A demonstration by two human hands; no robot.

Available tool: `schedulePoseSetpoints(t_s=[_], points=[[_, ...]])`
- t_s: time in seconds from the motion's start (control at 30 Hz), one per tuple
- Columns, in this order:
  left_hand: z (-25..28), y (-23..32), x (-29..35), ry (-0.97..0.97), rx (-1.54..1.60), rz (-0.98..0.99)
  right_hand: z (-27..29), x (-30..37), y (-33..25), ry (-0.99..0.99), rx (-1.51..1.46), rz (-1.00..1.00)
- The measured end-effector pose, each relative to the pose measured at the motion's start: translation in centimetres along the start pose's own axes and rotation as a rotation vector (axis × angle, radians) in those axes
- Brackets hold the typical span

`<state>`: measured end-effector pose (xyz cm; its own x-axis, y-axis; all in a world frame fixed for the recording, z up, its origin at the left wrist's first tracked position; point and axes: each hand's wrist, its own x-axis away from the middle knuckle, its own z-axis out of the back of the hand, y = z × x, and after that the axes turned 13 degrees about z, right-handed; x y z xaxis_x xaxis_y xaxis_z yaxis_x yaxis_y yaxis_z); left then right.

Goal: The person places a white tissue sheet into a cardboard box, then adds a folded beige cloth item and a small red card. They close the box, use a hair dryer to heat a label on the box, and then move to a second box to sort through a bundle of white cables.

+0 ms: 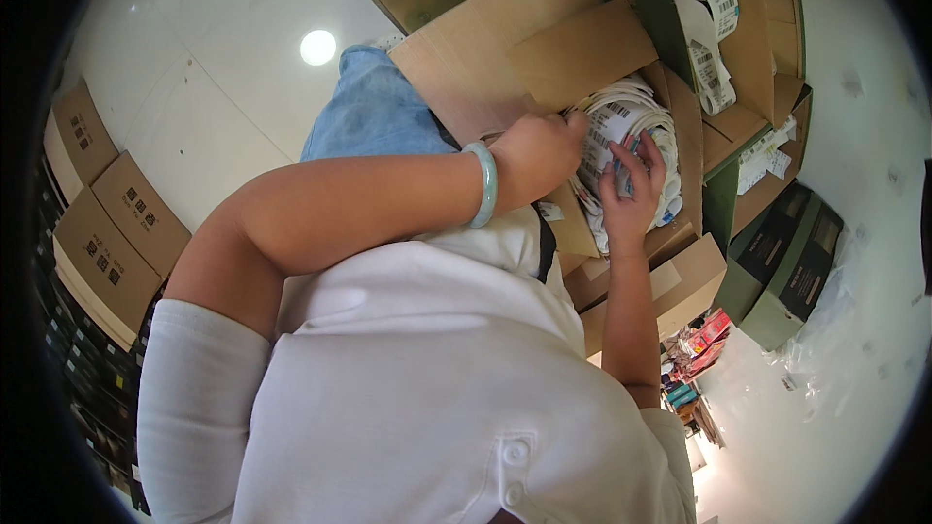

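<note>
A thick bundle of white printed label strips (610, 131), with barcodes on them, lies folded and curled inside an open cardboard box (544, 49). My left hand (540, 157), wearing a pale green bangle (482, 184) at the wrist, is closed at the left edge of the bundle. Its fingertips are bent inward, and what they pinch is hidden. On the near right side of the bundle rests my right hand (633, 192). Its fingers are spread apart and touch the labels.
More label strips (714, 39) hang in a green-sided box at the upper right, with another box of labels (762, 160) below it. Dark green boxes (791, 262) stand on the right floor. Brown cartons (107, 223) are stacked at the left.
</note>
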<state>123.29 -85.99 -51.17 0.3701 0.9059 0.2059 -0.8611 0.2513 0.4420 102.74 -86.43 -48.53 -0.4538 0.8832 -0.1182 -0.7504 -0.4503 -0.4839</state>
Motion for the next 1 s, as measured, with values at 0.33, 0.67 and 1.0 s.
schedulePoseSetpoints(t_s=[0.33, 0.67, 1.0], points=[[0.1, -0.7, -0.1, 0.001, 0.116, -0.064, 0.4, 0.2, 1.2, -0.106, -0.033, 0.018], [1.3, -1.1, -0.3, -0.028, 0.089, -0.163, 0.3, -0.3, 1.0, -0.067, -0.118, -0.089], [1.5, -0.9, -0.4, -0.071, -0.077, -0.173, 0.2, -0.1, 1.4, -0.066, -0.174, -0.135]])
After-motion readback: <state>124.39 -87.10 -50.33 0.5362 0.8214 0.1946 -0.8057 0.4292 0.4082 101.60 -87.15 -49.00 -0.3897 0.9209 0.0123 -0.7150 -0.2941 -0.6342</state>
